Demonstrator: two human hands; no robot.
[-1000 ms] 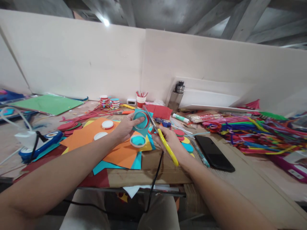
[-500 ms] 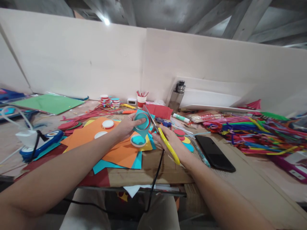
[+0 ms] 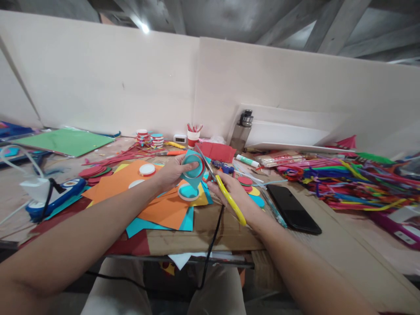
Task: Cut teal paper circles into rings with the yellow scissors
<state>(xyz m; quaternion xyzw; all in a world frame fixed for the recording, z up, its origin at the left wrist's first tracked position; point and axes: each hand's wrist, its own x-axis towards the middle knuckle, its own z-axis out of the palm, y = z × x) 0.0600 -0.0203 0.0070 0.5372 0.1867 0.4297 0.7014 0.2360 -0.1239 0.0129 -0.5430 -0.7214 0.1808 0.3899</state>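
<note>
My left hand (image 3: 172, 173) is closed on a piece of blue paper (image 3: 196, 181), the thumb pressing it against a round piece with a red and white rim. In my right hand (image 3: 236, 189) are scissors (image 3: 230, 200) with yellow handles; their blades reach up along the right edge of the paper. Whether the blades touch the paper is hard to tell. Just below lies a white-rimmed round lid (image 3: 188, 198) with blue inside. Orange sheets (image 3: 164, 210) are spread under my left forearm, over blue and yellow ones.
A black phone (image 3: 293, 208) lies right of my right hand, with a heap of coloured pipe cleaners (image 3: 348, 183) beyond. Red paper discs (image 3: 93, 171) and a blue power strip (image 3: 54, 201) are at left. A dark bottle (image 3: 241, 134) stands behind; a black cable (image 3: 213, 245) crosses the front edge.
</note>
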